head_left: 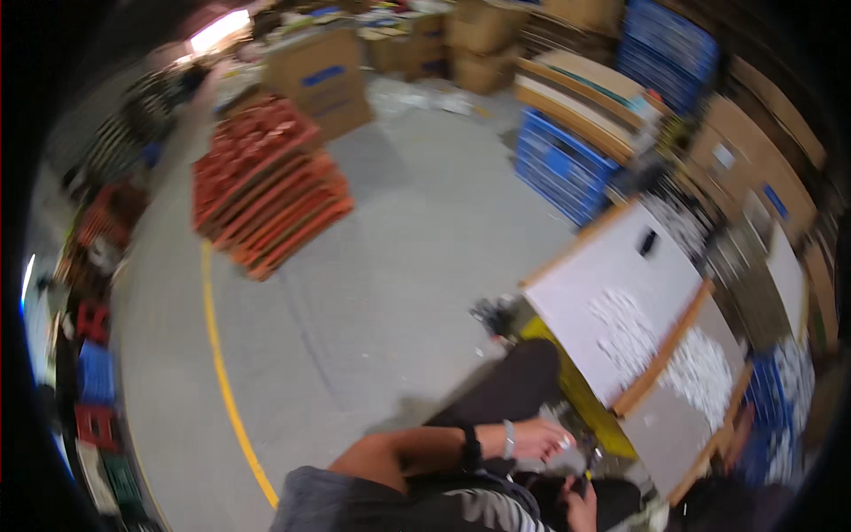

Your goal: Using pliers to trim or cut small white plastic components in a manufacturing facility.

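Just above the dark-trousered legs (514, 381) of the seated person, the left hand (535, 440) pinches a small white piece (566, 442) between its fingers. Beside it, nearer the body, the right hand (581, 507) has its fingers curled around a slim tool (586, 477), dark with a touch of yellow (too blurred for me to tell its kind). Next to the hands, on the right, a sloping tabletop (576, 293) carries a scatter of white pieces (620, 332); a wooden strip (667, 350) parts it from a brownish board (663, 443) bearing another heap (698, 377). Near the tabletop's far end lies a small black object (648, 242). Beyond stands a blue crate (560, 167) with flat cardboard (581, 99) on top. Farther off to the left, on the grey floor (425, 230), reddish stacked trays (275, 199) stand before a tall cardboard box (324, 89).
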